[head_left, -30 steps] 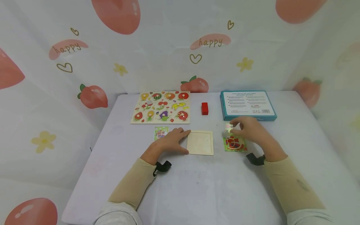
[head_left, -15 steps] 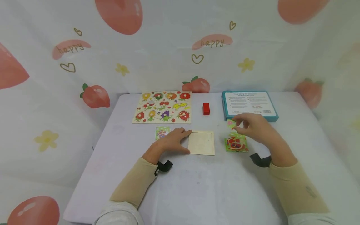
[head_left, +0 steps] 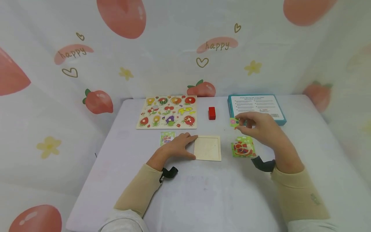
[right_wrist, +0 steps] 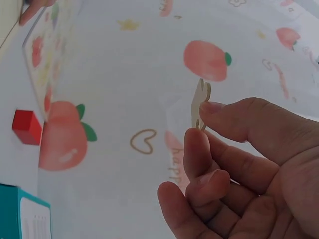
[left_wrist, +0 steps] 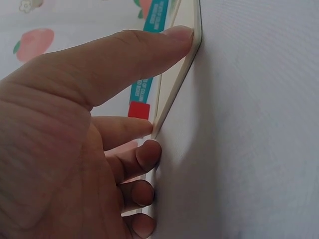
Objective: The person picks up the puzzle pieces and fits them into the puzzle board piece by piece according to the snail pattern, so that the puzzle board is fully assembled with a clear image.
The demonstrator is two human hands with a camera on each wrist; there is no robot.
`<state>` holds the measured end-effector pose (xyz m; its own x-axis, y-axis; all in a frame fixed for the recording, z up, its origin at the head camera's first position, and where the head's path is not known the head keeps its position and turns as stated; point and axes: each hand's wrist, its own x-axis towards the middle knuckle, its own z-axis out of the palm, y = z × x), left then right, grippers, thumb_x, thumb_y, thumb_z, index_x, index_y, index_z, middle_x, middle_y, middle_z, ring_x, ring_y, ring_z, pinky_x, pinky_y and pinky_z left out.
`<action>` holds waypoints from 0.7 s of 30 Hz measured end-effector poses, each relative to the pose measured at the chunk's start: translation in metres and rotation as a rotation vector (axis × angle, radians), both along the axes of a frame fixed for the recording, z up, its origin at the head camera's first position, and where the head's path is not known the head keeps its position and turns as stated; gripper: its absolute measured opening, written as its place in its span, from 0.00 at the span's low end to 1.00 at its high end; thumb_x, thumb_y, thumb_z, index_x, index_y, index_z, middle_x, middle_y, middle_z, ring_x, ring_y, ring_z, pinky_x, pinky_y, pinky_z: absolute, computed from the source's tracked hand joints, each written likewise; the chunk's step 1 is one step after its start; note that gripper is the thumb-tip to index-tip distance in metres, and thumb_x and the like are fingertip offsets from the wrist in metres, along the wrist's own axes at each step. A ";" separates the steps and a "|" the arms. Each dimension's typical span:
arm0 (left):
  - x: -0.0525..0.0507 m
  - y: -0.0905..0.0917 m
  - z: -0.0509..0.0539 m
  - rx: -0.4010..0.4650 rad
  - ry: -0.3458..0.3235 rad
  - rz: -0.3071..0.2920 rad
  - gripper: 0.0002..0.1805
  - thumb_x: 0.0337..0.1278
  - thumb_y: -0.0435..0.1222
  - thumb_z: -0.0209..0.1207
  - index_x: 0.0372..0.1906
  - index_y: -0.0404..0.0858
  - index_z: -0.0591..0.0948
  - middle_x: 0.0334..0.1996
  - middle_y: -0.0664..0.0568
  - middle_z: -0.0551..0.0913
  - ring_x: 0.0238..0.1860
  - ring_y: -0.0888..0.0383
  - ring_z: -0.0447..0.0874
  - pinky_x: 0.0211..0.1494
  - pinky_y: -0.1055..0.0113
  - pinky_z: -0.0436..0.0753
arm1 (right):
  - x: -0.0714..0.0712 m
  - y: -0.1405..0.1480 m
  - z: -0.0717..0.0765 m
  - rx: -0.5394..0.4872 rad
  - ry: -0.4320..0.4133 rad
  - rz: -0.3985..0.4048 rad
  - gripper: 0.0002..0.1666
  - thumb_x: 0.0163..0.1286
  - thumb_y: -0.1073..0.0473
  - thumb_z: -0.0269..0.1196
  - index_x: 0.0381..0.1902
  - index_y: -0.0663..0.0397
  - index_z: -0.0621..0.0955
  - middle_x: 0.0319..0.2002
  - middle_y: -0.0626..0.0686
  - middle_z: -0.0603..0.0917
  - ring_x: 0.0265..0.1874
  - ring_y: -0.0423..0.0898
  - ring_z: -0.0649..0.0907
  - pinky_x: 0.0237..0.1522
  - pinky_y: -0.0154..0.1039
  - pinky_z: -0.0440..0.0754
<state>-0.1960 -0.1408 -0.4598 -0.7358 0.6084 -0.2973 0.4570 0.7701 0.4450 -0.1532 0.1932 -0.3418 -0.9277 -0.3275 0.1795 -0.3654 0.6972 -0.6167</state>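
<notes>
My right hand (head_left: pixel 259 129) is raised over the right side of the table, pinching a small green puzzle piece (head_left: pixel 233 122) with a pink flower between thumb and fingertips. In the right wrist view the puzzle piece (right_wrist: pixel 197 102) appears as a thin, pale wooden piece with a notched outline. Several printed puzzle pieces (head_left: pixel 242 149), green and red, lie stacked below that hand. My left hand (head_left: pixel 178 146) rests at the left side of a square wooden puzzle tray (head_left: pixel 207 148). Its thumb touches the near corner and its index finger the far corner, with the other fingers loose.
A fruit peg puzzle board (head_left: pixel 168 112) lies at the back left. Beside it stands a red block (head_left: pixel 212 113). Behind my right hand is a blue-edged box (head_left: pixel 255 104). A small picture card (head_left: pixel 166 137) lies partly behind my left hand.
My right hand has lifted the puzzle piece up and away from the stack, toward the box. My left hand has stayed at the tray.
</notes>
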 end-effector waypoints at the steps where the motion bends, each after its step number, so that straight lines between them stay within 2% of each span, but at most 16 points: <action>1: 0.000 0.000 -0.001 0.000 0.000 0.002 0.52 0.53 0.53 0.74 0.80 0.46 0.62 0.57 0.49 0.71 0.55 0.54 0.68 0.60 0.58 0.72 | 0.000 -0.001 0.001 -0.002 0.008 -0.002 0.18 0.68 0.62 0.70 0.55 0.59 0.85 0.37 0.51 0.82 0.37 0.49 0.77 0.34 0.34 0.74; 5: 0.001 0.000 -0.001 0.007 -0.011 0.019 0.51 0.53 0.53 0.74 0.80 0.47 0.63 0.61 0.48 0.71 0.58 0.53 0.68 0.64 0.55 0.72 | 0.000 -0.007 0.004 -0.029 0.017 -0.023 0.17 0.69 0.63 0.69 0.54 0.59 0.85 0.36 0.51 0.82 0.35 0.48 0.79 0.33 0.34 0.75; 9: 0.001 0.001 -0.001 0.008 -0.012 0.034 0.51 0.53 0.53 0.74 0.80 0.47 0.63 0.64 0.48 0.71 0.61 0.52 0.68 0.66 0.54 0.71 | 0.001 -0.017 0.007 -0.070 -0.027 -0.043 0.18 0.69 0.63 0.68 0.56 0.58 0.85 0.37 0.51 0.82 0.35 0.49 0.79 0.32 0.34 0.76; 15: 0.001 0.002 -0.001 0.015 -0.016 0.038 0.51 0.52 0.53 0.74 0.80 0.46 0.63 0.63 0.48 0.71 0.60 0.53 0.68 0.65 0.55 0.72 | 0.002 -0.036 0.008 -0.135 -0.107 -0.043 0.19 0.69 0.61 0.69 0.57 0.57 0.85 0.38 0.51 0.83 0.35 0.50 0.78 0.30 0.34 0.75; 21: 0.001 0.002 0.000 0.016 -0.020 0.055 0.52 0.51 0.53 0.75 0.79 0.46 0.64 0.63 0.49 0.72 0.59 0.53 0.68 0.65 0.55 0.71 | 0.000 -0.054 0.002 -0.168 -0.169 -0.043 0.19 0.69 0.60 0.70 0.57 0.56 0.85 0.38 0.51 0.84 0.34 0.50 0.76 0.29 0.35 0.73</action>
